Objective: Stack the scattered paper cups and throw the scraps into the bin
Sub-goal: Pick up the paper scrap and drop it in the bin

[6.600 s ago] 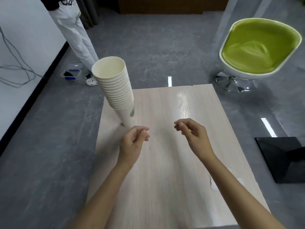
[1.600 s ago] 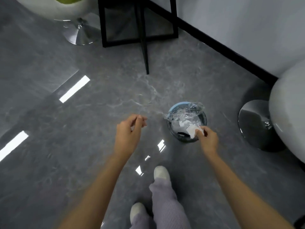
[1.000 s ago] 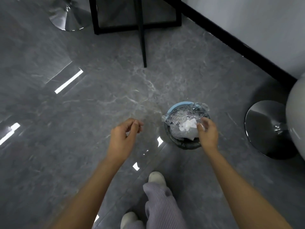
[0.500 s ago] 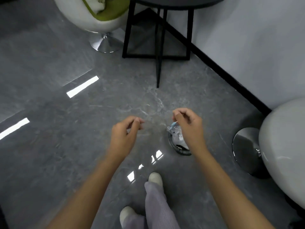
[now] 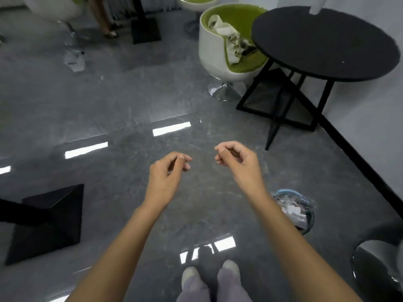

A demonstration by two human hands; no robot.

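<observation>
The small blue-rimmed bin [image 5: 310,214] stands on the grey floor at the lower right, lined with clear plastic. White paper scraps [image 5: 293,211] lie inside it. My right forearm covers its left side. My left hand [image 5: 166,173] and my right hand [image 5: 237,161] hover side by side above the floor, up and to the left of the bin. Both have loosely curled fingers and hold nothing. No paper cups are in view.
A round black table [image 5: 327,42] on a black frame stands at the upper right, a green-and-white chair [image 5: 218,53] with cloth in it beside it. A chrome chair base [image 5: 379,269] sits at the lower right, a black table base [image 5: 48,223] at the left. My feet [image 5: 209,277] are below.
My right hand let the scrap go into the bin and drew back, empty. My view swung up and left, so the bin slid to the lower right.
</observation>
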